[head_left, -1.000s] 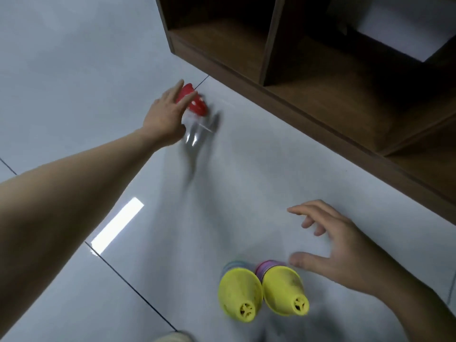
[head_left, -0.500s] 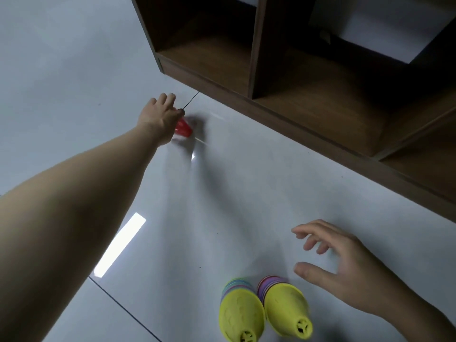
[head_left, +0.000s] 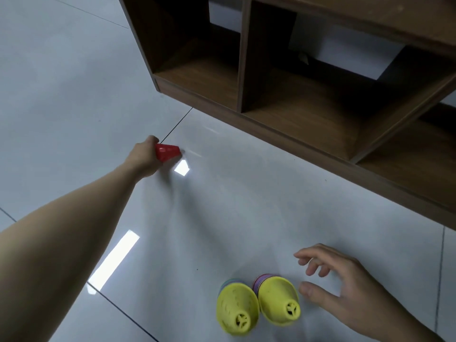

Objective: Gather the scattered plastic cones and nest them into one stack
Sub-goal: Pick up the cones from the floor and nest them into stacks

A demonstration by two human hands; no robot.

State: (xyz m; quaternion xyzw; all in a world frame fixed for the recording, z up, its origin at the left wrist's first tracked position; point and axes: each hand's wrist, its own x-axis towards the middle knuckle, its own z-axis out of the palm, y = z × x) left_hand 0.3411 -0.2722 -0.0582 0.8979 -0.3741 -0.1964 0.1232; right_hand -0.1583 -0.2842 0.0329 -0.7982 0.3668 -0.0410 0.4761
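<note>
1. Head view: the left arm stretches far out across the grey tiled floor point(head_left: 74, 99) toward 11 o'clock, and the left hand point(head_left: 143, 157) is clenched round a red cone point(head_left: 167, 152).
2. The red cone lies tilted on its side in that grasp, its narrow tip pointing toward 3 o'clock and its wider end hidden in the hand. Whether it touches the floor or is lifted just off it cannot be told.
3. Just beside the red cone, at 4 o'clock from it, a bright patch of reflected light point(head_left: 181, 167) shows on the tile.
4. Two yellow-topped cone stacks stand on the floor at 6 o'clock in the frame. The left stack point(head_left: 237, 309) and the right stack point(head_left: 277, 301) are side by side and appear to touch at their rims.
5. Under each yellow cone, coloured rims of nested cones peek out: bluish-green under the left stack, purple and pink under the right.
6. The right hand point(head_left: 345, 285) hovers at 5 o'clock, just beside the right stack. Its fingers are spread and loosely bent, grasping nothing; the thumb is near the yellow cone, apparently not touching.
7. A brown wooden shelf unit point(head_left: 308, 114) with open compartments fills the frame from 12 to 3 o'clock, well apart from both stacks.
</note>
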